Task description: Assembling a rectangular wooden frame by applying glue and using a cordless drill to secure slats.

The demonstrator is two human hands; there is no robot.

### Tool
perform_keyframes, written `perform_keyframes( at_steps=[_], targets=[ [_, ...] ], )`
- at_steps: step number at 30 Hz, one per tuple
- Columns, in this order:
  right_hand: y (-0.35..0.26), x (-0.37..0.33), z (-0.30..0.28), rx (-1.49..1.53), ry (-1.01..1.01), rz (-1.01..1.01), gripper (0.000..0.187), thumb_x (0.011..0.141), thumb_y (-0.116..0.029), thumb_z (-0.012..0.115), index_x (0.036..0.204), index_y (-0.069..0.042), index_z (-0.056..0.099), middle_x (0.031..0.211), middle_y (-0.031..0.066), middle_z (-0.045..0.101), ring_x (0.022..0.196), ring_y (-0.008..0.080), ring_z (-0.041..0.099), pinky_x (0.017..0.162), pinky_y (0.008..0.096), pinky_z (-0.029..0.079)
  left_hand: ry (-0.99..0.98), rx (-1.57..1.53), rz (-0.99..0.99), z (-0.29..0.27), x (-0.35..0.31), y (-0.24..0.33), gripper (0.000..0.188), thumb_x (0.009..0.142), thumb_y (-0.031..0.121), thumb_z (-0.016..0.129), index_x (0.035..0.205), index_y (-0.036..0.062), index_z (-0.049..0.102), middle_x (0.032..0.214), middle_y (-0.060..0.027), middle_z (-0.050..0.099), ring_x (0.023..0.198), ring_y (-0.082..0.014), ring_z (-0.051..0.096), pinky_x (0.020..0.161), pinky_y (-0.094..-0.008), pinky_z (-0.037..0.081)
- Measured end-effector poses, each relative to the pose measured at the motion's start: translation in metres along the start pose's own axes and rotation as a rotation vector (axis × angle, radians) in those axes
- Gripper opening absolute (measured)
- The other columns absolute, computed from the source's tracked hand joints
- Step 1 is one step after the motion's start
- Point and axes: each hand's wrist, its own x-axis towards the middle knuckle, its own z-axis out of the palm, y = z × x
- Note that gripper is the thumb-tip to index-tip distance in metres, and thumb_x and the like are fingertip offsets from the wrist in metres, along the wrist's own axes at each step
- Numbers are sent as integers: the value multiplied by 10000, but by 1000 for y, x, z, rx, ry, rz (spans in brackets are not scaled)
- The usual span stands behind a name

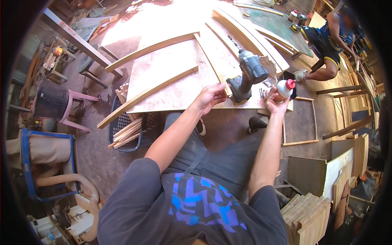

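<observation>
My right hand (276,103) is wrapped round a white squeeze bottle (283,88) with a red cap, its top tilted up and to the right. My left hand (211,98) is at the near end of a narrow wooden strip (209,59), with thumb and fingers about that end. The strip's far end meets a long wooden rail (153,51). A second rail (151,96) lies nearer, jutting past the board's left edge. Between my hands a cordless drill (250,71) stands on its battery, bit pointing away to the upper left.
Everything lies on a pale wooden board (171,87). Curved wooden pieces (245,34) are stacked at its right. Below its left edge stands a dark basket (134,139) of wood sticks. A small wooden frame (301,143) lies right; a seated person (330,45) is beyond.
</observation>
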Motion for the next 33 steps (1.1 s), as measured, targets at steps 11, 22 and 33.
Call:
perform_keyframes(
  at_steps=[11, 22, 33],
  targets=[
    [-4, 4, -16, 18, -71, 151, 1183, 804, -674, 713, 1461, 153, 181, 1116, 255, 633, 900, 310, 727, 653, 308, 632, 2, -91, -26, -6, 14, 4, 371, 995, 382, 609, 1232, 107, 682, 1098, -26, 675, 995, -132, 586, 938, -323, 461],
    [129, -51, -93, -938, -101, 123, 266, 1008, -314, 600, 1023, -55, 658, 777, 66, 681, 536, 111, 602, 434, 232, 482, -16, 44, -23, -7, 15, 25, 335, 960, 356, 663, 1187, 112, 695, 1032, -17, 694, 966, -129, 633, 870, -293, 485],
    [382, 26, -65, -2623, -509, -699, 590, 936, -304, 659, 1463, -117, 472, 1166, 251, 621, 1054, 345, 653, 879, 471, 496, 6, 313, -207, -1, 10, 60, 191, 905, 330, 707, 936, 141, 695, 840, 13, 697, 733, -77, 623, 674, -221, 454]
  ],
)
